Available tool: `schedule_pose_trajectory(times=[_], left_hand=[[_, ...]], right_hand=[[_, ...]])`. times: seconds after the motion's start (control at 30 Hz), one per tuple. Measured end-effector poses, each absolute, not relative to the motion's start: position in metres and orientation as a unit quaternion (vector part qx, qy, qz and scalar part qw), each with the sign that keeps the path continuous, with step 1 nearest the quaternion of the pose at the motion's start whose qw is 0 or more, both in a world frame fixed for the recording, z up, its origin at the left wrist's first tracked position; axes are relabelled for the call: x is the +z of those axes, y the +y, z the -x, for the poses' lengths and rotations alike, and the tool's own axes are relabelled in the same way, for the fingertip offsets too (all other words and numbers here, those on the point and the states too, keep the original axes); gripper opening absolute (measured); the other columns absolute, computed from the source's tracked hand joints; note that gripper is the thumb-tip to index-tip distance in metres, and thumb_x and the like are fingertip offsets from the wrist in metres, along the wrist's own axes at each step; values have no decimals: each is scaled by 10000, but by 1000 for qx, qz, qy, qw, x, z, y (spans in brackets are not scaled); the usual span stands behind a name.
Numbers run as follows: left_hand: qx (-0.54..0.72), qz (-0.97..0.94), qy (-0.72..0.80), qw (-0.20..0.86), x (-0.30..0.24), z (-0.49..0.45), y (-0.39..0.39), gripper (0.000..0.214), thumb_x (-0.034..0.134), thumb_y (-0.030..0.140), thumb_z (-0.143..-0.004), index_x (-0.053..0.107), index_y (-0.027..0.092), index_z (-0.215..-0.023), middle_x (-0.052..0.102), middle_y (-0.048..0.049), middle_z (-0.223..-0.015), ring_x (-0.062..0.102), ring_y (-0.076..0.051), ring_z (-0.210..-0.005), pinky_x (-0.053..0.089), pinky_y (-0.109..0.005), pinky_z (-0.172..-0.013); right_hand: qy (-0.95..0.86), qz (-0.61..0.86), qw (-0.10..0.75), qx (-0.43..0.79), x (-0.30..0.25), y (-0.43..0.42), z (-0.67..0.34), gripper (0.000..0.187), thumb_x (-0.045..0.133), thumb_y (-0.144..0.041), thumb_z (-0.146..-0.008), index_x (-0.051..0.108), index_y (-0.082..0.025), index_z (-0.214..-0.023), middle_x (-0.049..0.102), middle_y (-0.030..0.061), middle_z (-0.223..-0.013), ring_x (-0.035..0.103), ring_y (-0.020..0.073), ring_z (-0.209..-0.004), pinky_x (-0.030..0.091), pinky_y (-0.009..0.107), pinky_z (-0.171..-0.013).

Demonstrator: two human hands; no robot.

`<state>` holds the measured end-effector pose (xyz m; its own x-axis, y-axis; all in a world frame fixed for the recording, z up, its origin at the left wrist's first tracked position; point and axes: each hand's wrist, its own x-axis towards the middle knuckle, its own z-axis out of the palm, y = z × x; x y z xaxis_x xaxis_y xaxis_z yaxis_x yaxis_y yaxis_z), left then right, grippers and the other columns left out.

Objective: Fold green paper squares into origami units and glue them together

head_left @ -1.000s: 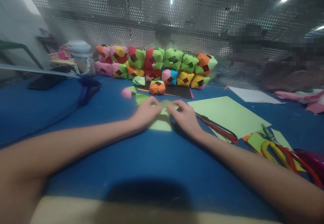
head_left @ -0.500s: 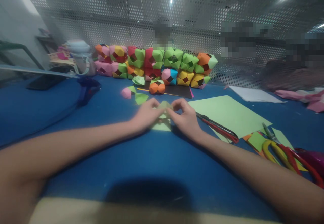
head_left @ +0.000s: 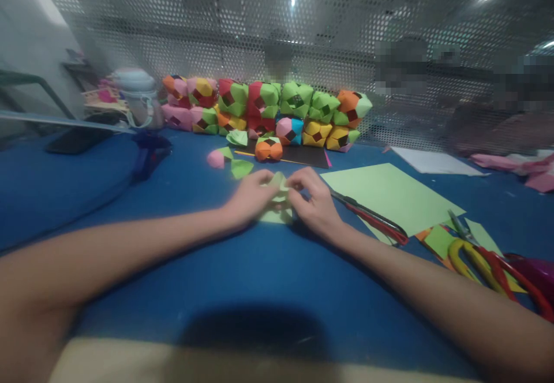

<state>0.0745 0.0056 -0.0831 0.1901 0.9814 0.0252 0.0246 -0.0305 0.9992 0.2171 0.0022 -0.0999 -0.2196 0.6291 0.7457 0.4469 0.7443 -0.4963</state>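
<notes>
My left hand and my right hand meet over a small light-green folded paper piece on the blue table. Both hands pinch it with curled fingers; its lower flap lies flat on the table between my wrists. Just behind the hands lie loose folded paper units: a pink one, a green one and an orange ball.
A wall of coloured paper cubes stands along the perforated screen. A large light-green sheet and red-handled scissors lie to the right; more scissors at the right edge. A jar stands at the back left.
My fingers have drawn closer together and curled in over the green paper, which is now more folded up and smaller between them. The arms have barely shifted.
</notes>
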Motion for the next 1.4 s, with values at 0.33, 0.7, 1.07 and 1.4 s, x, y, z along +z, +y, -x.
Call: schedule_pose_trajectory(times=[0.33, 0.7, 1.07, 1.4], left_hand=[[448, -566, 449, 528, -81, -75, 6, 49, 559, 121, -741, 516, 140, -726, 560, 24, -646, 574, -79, -518, 501, -222, -534], [451, -543, 422, 569, -80, -76, 4, 49, 526, 93, -728, 522, 139, -715, 523, 31, -678, 558, -71, -576, 552, -261, -597], [437, -586, 436, 526, -82, -76, 4, 87, 581, 187, -750, 518, 140, -713, 536, 26, -656, 579, -88, -566, 525, -249, -579], [381, -710, 468, 364, -82, -72, 4, 78, 529, 211, -732, 520, 159, -675, 502, 38, -598, 459, -88, -544, 393, -210, -511]], right_hand=[[-717, 449, 490, 210, -99, 3, -217, 74, 528, -248, -806, 546, -182, -779, 580, 4, -739, 516, 123, -662, 419, 256, -616], [-689, 477, 489, 242, -98, 3, -216, 80, 509, -250, -783, 520, -191, -730, 562, -15, -687, 492, 116, -618, 396, 245, -584], [-714, 443, 493, 224, -98, 1, -217, 96, 506, -268, -829, 552, -185, -814, 586, 10, -784, 522, 131, -705, 421, 254, -642], [-741, 412, 508, 154, -99, 2, -217, 120, 524, -227, -836, 555, -191, -726, 572, -6, -717, 512, 126, -670, 417, 256, -647]])
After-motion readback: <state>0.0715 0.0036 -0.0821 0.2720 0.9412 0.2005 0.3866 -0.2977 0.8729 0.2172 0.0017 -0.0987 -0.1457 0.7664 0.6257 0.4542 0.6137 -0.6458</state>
